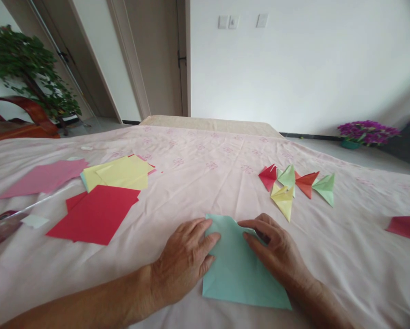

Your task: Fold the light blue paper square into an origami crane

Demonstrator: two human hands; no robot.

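Observation:
A light turquoise sheet of paper (239,269) lies on the cloth in front of me. My left hand (187,256) rests over its left edge, palm down, with the fingers stretched out and the thumb on the paper. Along the right edge is my right hand (273,246), its fingers curled. Its thumb and forefinger are at the upper right part of the sheet, where the top edge lifts and bends. The hand hides much of that right edge.
Red sheets (97,214), yellow sheets (123,171) and pink sheets (47,177) lie at left, near a plastic-wrapped item (2,228). Several folded paper pieces, including a yellow one (283,198), stand at right. A dark pink paper (408,227) lies far right. The cloth (191,183) has wrinkles.

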